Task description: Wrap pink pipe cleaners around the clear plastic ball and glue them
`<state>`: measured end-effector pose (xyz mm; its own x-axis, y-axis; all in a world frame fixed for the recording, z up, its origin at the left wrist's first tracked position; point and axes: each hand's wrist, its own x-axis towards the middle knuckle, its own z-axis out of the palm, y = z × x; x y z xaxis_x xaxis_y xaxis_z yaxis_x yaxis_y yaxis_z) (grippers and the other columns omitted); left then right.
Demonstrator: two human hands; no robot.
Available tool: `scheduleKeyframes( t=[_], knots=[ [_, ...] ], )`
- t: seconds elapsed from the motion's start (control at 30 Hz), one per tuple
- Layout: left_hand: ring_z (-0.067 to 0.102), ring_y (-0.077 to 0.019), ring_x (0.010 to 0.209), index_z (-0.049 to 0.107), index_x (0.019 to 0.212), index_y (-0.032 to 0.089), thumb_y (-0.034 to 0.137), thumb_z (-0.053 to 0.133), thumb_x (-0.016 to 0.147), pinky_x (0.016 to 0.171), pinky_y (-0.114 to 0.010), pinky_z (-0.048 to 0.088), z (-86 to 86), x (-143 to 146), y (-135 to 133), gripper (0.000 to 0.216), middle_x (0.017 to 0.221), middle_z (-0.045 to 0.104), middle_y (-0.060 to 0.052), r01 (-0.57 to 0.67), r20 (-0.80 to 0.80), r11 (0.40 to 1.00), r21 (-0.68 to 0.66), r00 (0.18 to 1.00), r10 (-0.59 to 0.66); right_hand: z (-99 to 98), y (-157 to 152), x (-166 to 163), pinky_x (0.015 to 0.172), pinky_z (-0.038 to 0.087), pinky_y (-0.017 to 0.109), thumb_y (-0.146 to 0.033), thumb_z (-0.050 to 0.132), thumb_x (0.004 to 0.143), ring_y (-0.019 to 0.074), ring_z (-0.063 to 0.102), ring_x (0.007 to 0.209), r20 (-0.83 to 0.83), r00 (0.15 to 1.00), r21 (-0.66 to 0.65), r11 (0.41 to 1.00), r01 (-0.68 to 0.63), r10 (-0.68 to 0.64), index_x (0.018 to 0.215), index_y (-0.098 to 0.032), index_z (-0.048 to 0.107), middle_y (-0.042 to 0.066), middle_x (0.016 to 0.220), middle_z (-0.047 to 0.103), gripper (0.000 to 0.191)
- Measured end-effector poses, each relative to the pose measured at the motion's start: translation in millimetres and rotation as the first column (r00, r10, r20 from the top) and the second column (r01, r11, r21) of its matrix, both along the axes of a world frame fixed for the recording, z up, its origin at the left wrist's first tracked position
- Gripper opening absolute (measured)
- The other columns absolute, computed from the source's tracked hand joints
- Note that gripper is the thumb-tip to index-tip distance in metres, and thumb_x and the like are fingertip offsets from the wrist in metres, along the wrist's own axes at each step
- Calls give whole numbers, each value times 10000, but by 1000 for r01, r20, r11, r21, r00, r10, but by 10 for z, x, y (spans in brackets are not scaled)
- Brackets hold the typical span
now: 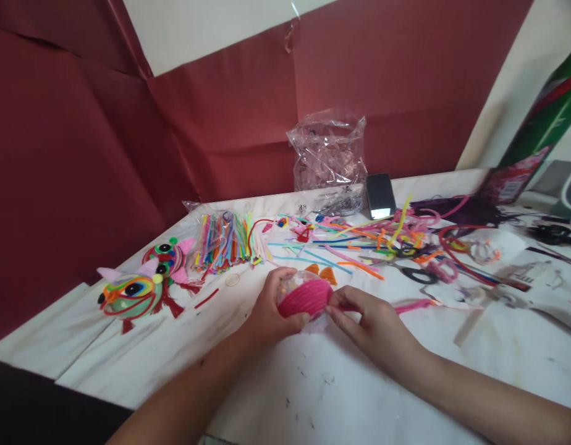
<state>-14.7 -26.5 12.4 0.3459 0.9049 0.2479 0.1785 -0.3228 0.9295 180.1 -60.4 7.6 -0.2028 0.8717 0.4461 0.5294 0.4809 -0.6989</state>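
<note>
The person's left hand (272, 304) cups a clear ball (285, 285) just above the worktop (285, 392), its grip clamped around the left side with the thumb across the lower front. Bright pink covering (308, 298) wraps much of the ball's near side. The right hand (371, 314) meets it from the other side — its grip is pinched on the covering's right edge, though the exact strand between the fingertips is too small to tell.

Two orange pieces (329, 276) lie just behind the ball. To the left, a decorated figure (132, 296) with red tassels rests in front of a similar second figure (174, 261). A bundle of coloured pipe cleaners (225, 244) lies behind them to the right. Black-handled scissors (418, 274) lie among loose stems beyond the right hand, and a glue gun (536, 301) sits farther right. A clear plastic bag (329, 151) stands at the back — beside a dark box (380, 193).
</note>
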Motion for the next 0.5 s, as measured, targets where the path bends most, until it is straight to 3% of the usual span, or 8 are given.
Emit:
scheduleKeyframes(
  t=[0.2,0.5],
  knots=[
    [532,-203,845,424,1094,212,307,763,554,698,-315,451,23,-1,-42,645,1074,489,-61,-97,-108,995,32,989,100,19,-23,-42,606,490,288,-229,477,846,159,589,643,24,1000,55,999,1,-3,736,-215,524,21,702,619,120],
    [468,-303,1128,392,1207,204,317,736,585,951,-426,375,-138,1,6,720,1212,462,-103,-100,18,987,129,995,98,29,-8,29,649,506,319,-269,487,865,178,604,704,21,1000,87,996,-1,-1,777,-214,569,44,747,647,132]
  ],
)
